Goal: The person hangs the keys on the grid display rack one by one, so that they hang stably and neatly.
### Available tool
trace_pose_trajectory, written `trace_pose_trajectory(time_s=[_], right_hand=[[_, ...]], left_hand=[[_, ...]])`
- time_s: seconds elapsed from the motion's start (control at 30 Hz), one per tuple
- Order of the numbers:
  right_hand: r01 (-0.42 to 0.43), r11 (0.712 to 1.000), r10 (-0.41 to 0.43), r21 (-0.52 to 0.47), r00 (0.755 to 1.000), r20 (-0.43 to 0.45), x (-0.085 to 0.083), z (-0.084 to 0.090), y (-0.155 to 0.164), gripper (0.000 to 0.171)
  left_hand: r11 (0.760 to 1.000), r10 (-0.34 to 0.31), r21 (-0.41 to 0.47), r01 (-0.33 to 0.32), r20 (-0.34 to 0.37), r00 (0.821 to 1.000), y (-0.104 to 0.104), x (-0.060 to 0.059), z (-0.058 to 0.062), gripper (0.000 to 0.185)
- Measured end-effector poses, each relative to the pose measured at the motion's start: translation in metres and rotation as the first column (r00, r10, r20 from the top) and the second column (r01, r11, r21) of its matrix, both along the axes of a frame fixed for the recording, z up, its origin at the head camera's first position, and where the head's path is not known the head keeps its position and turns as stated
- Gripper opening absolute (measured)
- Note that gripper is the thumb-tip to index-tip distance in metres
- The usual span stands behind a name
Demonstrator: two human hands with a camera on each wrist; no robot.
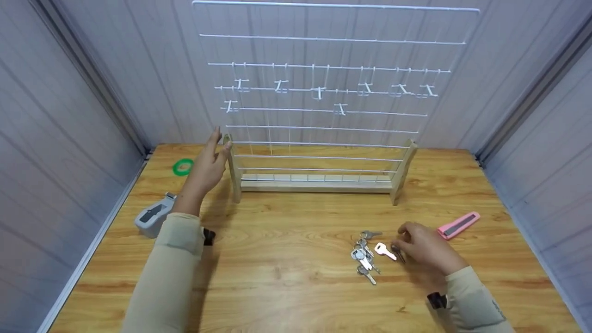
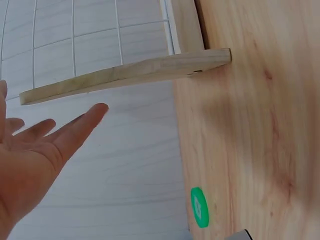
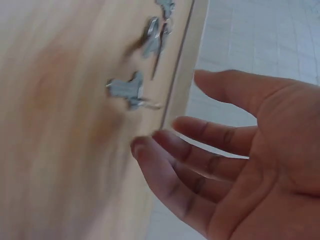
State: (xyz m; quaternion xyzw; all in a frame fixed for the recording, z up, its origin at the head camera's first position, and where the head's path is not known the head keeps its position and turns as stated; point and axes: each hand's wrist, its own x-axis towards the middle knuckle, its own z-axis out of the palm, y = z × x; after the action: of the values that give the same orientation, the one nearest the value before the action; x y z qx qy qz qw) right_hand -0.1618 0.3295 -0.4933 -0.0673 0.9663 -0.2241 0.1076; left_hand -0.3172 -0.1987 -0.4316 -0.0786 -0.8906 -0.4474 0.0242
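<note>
Beside the left wooden post [image 1: 234,171] of a white wire rack [image 1: 319,158], my left hand [image 1: 206,169] is raised with its fingers extended, and nothing is in it. In the left wrist view, the left fingers [image 2: 82,127] reach alongside that post [image 2: 125,72]. My right hand [image 1: 428,245] is low over the table at the right of a group of metal keys [image 1: 363,259]. Its fingers are loosely bent, with no key between them in the right wrist view. One bright key [image 1: 383,250] and a darker key [image 1: 398,254] lie closest to the right fingertips.
Several white hooks [image 1: 318,92] hang on the rack's wires. A green ring [image 1: 177,169] and a grey device with a dark slot [image 1: 150,224] stand at the left. A pink tool with a dark strip [image 1: 471,217] lies at the right. Pale panel walls [image 1: 545,92] enclose the table.
</note>
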Motion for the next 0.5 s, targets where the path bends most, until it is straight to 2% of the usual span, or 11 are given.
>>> trace_pose_trajectory(time_s=[0.13, 0.2, 0.5], right_hand=[[0.059, 0.996, -0.049, -0.073, 0.991, 0.126, 0.002, -0.007, 0.01, 0.033], [0.082, 0.992, -0.066, -0.099, 0.985, 0.159, 0.003, -0.009, 0.013, 0.037], [0.123, 0.985, -0.103, -0.121, 0.983, 0.154, 0.0, -0.015, 0.005, 0.032]], left_hand=[[1.0, 0.002, -0.023, -0.001, 0.008, 1.0, 0.004, -0.005, 0.001, 0.071], [0.999, 0.013, -0.038, -0.013, 0.009, 1.0, 0.005, -0.005, 0.001, 0.07], [0.993, 0.083, 0.078, -0.083, 0.012, 0.997, 0.005, -0.01, -0.005, 0.057]])
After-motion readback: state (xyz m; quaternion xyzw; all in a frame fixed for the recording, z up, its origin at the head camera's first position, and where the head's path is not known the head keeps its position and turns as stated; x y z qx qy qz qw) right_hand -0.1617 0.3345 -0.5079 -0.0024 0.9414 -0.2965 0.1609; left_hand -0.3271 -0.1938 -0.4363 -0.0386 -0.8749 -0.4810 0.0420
